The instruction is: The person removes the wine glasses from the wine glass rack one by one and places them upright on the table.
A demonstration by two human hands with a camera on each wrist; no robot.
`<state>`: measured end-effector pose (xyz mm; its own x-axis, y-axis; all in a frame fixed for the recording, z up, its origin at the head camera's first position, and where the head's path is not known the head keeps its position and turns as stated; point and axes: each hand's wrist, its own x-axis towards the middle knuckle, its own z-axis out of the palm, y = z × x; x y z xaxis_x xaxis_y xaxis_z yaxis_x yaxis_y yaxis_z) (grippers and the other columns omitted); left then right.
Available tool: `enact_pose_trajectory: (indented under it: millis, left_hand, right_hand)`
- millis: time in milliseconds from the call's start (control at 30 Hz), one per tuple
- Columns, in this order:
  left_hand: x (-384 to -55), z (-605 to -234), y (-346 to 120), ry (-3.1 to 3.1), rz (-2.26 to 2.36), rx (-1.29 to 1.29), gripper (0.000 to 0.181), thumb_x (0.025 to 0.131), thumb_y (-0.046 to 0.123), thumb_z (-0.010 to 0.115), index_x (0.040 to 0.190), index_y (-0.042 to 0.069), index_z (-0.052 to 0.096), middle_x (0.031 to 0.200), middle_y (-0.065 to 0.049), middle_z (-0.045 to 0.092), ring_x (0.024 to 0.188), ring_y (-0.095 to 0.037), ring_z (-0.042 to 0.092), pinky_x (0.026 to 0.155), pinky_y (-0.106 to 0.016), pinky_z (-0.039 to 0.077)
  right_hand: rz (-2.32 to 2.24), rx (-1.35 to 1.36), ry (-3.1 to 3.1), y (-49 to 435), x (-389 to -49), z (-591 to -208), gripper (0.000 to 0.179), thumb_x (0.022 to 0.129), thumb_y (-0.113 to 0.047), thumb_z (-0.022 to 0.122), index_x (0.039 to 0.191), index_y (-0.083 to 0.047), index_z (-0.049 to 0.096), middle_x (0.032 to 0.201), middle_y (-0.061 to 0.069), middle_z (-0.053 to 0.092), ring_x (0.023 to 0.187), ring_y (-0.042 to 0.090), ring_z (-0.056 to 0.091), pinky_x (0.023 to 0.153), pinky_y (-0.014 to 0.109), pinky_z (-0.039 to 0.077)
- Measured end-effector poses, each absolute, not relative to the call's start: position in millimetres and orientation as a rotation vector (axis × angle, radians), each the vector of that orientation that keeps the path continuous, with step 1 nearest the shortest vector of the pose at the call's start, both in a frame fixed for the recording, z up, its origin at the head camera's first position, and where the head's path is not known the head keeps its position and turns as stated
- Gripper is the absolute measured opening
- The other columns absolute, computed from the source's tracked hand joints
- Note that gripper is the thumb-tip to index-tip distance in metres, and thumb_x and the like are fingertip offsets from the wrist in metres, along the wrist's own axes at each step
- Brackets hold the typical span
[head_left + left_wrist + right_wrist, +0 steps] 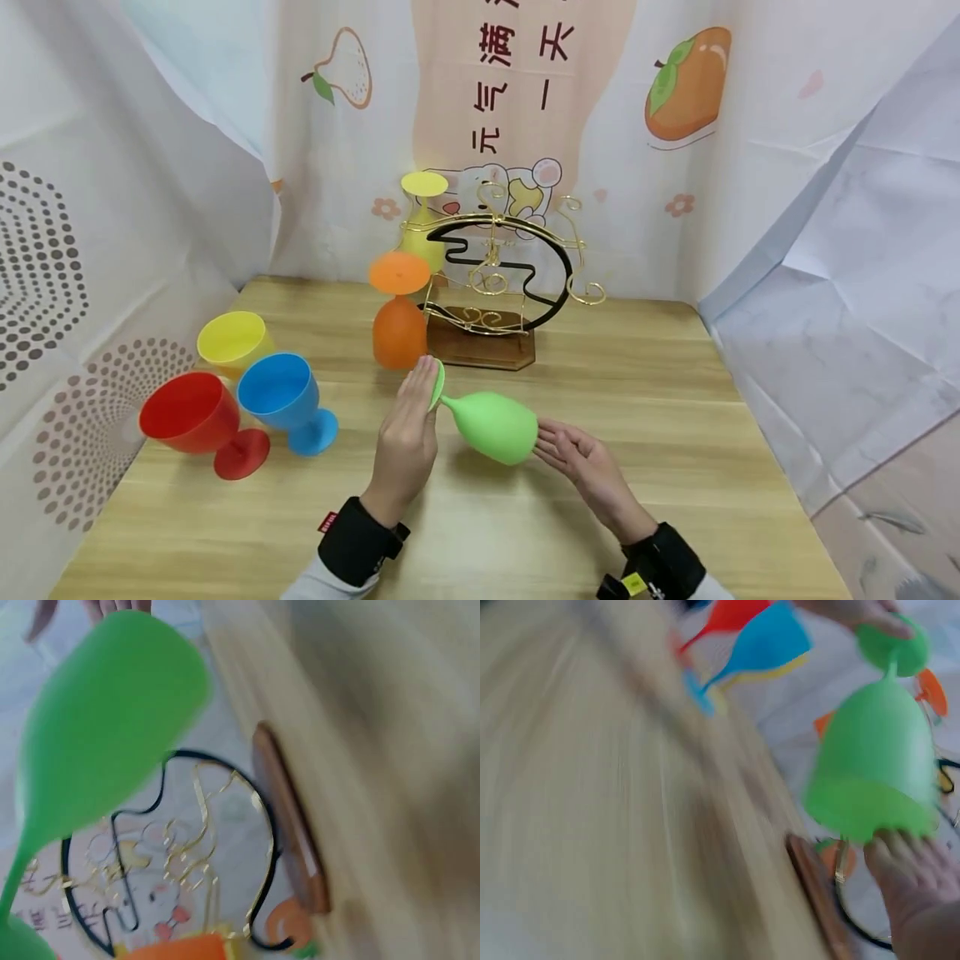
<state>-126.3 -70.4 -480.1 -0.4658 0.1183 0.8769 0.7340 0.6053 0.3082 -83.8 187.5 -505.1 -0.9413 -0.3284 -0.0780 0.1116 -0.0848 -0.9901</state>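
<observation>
A green plastic goblet (495,427) lies on its side in the air between my two hands, above the table. My left hand (407,437), fingers straight and together, presses against the round foot of the goblet. On the other side, the straight fingers of my right hand (583,468) touch the rim, with the thumb held apart; the right wrist view shows the fingertips (900,844) at the goblet's mouth. Behind it, a gold wire glass rack (491,283) with a black oval frame stands on a wooden base (480,354). An orange goblet (400,333) and a yellow goblet (424,221) are upside down at the rack's left side.
On the left of the wooden table (637,400) are a red goblet (242,454), a blue goblet (311,431) and another yellow goblet (234,342), mouths up. A printed curtain (337,167) hangs along the back. More white cloth flanks both sides.
</observation>
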Motion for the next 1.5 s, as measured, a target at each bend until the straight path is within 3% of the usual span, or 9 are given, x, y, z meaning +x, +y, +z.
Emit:
enact_pose_trajectory:
  millis: [167,433,533,700,767,867,1033,1167,1500]
  left_hand:
    - [-122,-497,-61,-1.97,-0.95,-0.603,0.038,0.092,0.002,0.047,0.128,-0.006,0.046,0.126,-0.023,0.053,0.115,-0.03,0.049,0.093,-0.039,0.045]
    - [-110,-523,-44,-1.974,-1.112,-0.521,0.041,0.09,-0.001,0.049,0.13,-0.005,0.045,0.129,-0.023,0.05,0.119,-0.03,0.046,0.1,-0.029,0.038]
    - [-109,-523,-40,-1.989,-1.127,-0.556,0.041,0.091,0.003,0.048,0.131,-0.005,0.043,0.131,-0.024,0.049,0.12,-0.03,0.045,0.099,-0.035,0.04]
    - [-115,-514,-36,-2.207,-1.154,-0.735,0.061,0.093,0.024,0.05,0.141,-0.002,0.024,0.146,-0.02,0.029,0.133,-0.029,0.026,0.106,-0.049,0.031]
    - [-117,-514,-38,-2.297,-1.131,-0.785,0.07,0.092,0.032,0.052,0.143,-0.001,0.017,0.149,-0.018,0.023,0.135,-0.028,0.02,0.108,-0.051,0.026]
    - [-119,-519,-47,-2.38,-1.046,-0.811,0.077,0.089,0.037,0.055,0.144,0.0,0.015,0.149,-0.017,0.022,0.135,-0.029,0.02,0.108,-0.052,0.026]
    - [-117,-533,-67,-2.497,-0.895,-0.834,0.077,0.088,0.038,0.056,0.143,-0.001,0.018,0.147,-0.018,0.027,0.134,-0.029,0.024,0.107,-0.051,0.029]
    - [-112,-543,-79,-2.563,-0.832,-0.845,0.076,0.087,0.035,0.059,0.141,-0.005,0.023,0.146,-0.02,0.03,0.134,-0.028,0.023,0.107,-0.05,0.029]
    - [-111,-550,-87,-2.63,-0.849,-0.83,0.068,0.088,0.026,0.058,0.139,-0.005,0.027,0.143,-0.022,0.034,0.134,-0.024,0.023,0.109,-0.046,0.026]
  right_hand:
    - [-2.261,-0.039,1.684,166,-85,-509,0.046,0.099,-0.023,0.037,0.133,0.008,0.036,0.125,0.003,0.054,0.114,0.02,0.051,0.095,0.029,0.045]
    - [-2.347,0.163,1.629,153,-82,-511,0.025,0.094,-0.019,0.049,0.118,-0.013,0.05,0.116,-0.001,0.052,0.109,0.019,0.05,0.09,0.027,0.045]
    - [-2.365,0.065,1.645,164,-81,-518,0.029,0.094,-0.02,0.05,0.122,-0.014,0.048,0.118,-0.001,0.051,0.109,0.019,0.048,0.09,0.027,0.044]
    - [-2.316,0.001,1.943,213,-92,-495,0.027,0.093,-0.019,0.051,0.119,-0.013,0.053,0.11,-0.008,0.06,0.104,0.013,0.053,0.089,0.024,0.043]
    - [-2.111,0.064,2.281,241,-99,-470,0.024,0.091,-0.021,0.054,0.113,-0.01,0.057,0.099,-0.013,0.063,0.096,0.008,0.055,0.084,0.021,0.043]
    - [-1.537,-0.046,2.843,288,-116,-439,0.016,0.087,-0.018,0.061,0.092,-0.003,0.061,0.075,-0.01,0.059,0.07,0.006,0.053,0.063,0.021,0.043]
    - [-0.531,-0.496,3.219,336,-144,-410,0.035,0.077,-0.013,0.069,0.057,-0.011,0.04,0.053,-0.006,0.032,0.047,0.009,0.032,0.043,0.026,0.03]
    - [-0.282,-0.611,3.108,351,-155,-414,0.037,0.074,-0.014,0.071,0.057,-0.016,0.038,0.054,-0.008,0.025,0.048,0.008,0.028,0.046,0.026,0.028]
    - [-0.167,-0.725,3.056,366,-152,-439,0.027,0.068,-0.013,0.072,0.061,-0.016,0.047,0.057,-0.008,0.032,0.053,0.01,0.031,0.049,0.03,0.032]
